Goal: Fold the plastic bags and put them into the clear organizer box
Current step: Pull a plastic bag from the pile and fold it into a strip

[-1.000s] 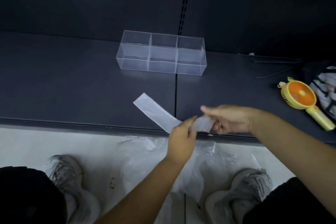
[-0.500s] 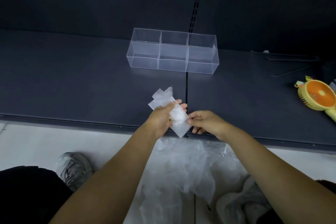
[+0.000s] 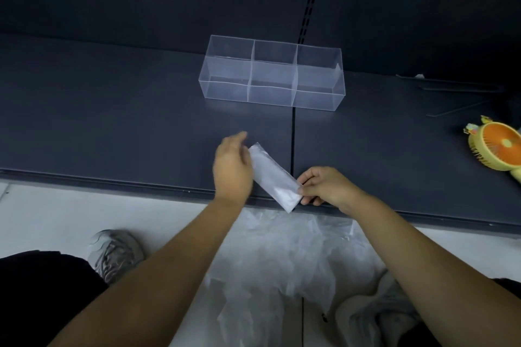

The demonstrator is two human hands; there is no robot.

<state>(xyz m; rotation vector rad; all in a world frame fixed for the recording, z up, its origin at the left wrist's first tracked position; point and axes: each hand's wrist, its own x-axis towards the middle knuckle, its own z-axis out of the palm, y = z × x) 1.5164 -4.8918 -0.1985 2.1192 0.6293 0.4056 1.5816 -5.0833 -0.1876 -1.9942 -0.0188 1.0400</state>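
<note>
Open shelf point(image 3: 141, 121) stretch before the clear organizer box point(image 3: 225, 87), handheld fan point(image 3: 501, 146) well right.

Bag point(image 3: 273, 177) of thin, milky plastic film, pressed smooth, with a faint sheen. Box point(image 3: 272, 76) of clear, hard plastic, glossy and smooth, bright along the edges. Shelf point(image 3: 112, 121) in dark grey, matt and even, seemingly painted metal. Loose bags point(image 3: 284, 256) of crinkled, translucent film on a pale, smooth floor point(image 3: 56, 214). Fan point(image 3: 501, 149) in smooth yellow and orange plastic. Shoes point(image 3: 115, 251) of grey woven mesh. Trousers point(image 3: 42, 296) of matt black cloth.
</note>
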